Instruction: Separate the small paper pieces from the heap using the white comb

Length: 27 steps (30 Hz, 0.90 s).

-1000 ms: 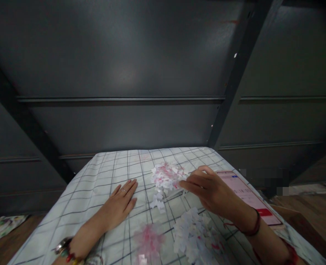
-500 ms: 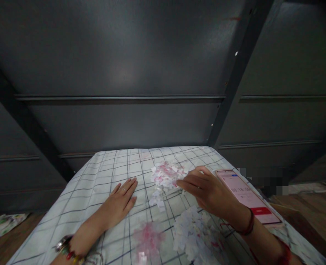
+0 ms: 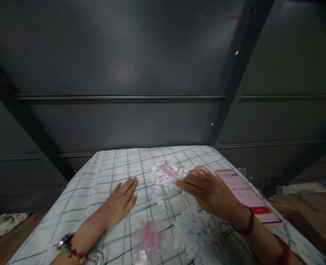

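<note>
Left hand point(image 3: 121, 202) flat, fingers slightly apart; checked cloth point(image 3: 124, 165) runs ahead to far edge. Right hand point(image 3: 179, 184) at mid-cloth paper pile's point(image 3: 167, 175) right side, can't tell if pinching; phone point(image 3: 247, 195) near right edge.

- Worktop point(image 3: 115, 162): white cloth point(image 3: 77, 204), dark grid lines.
- Wall point(image 3: 121, 44) behind worktop: dark grey panels, horizontal rail point(image 3: 118, 97), left post point(image 3: 31, 127) and right post point(image 3: 236, 73) both slanted in view.
- Floor point(image 3: 317, 208) left and right of worktop: brown, wood-look.
- Light: dim, soft sheen on wall above worktop.
</note>
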{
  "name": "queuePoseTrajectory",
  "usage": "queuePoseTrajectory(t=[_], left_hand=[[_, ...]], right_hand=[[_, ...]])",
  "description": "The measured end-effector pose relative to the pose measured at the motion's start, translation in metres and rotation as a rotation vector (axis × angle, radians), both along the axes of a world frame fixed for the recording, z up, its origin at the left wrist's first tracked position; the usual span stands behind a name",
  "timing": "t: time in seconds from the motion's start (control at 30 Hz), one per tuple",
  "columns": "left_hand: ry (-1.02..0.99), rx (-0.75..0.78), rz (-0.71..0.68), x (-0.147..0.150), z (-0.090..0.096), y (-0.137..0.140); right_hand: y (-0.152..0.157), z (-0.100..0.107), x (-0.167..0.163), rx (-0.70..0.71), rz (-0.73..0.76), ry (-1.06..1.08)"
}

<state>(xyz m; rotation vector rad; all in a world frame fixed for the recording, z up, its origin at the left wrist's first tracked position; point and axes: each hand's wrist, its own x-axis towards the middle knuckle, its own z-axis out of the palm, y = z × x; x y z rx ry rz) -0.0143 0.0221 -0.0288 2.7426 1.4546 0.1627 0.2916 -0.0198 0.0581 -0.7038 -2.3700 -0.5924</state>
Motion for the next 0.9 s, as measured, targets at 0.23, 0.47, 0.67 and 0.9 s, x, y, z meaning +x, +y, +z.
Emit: queuePoseTrajectory(t=[0.23, 0.47, 0.67, 0.9], left_hand=[[0.030, -0.040, 0.029, 0.004, 0.005, -0.002], [0.021, -0.004, -0.002, 0.002, 0.001, 0.000], [0.038, -0.041, 0.013, 0.005, 0.007, -0.002], [0.072, -0.087, 0.049, 0.008, 0.010, -0.003]], right_hand=[[0.001, 0.000, 0.004, 0.002, -0.008, 0.010], [-0.001, 0.000, 0.000, -0.004, 0.009, 0.002], [0.000, -0.002, -0.001, 0.043, -0.056, -0.027], [-0.002, -0.002, -0.003, 0.018, 0.010, 0.014]])
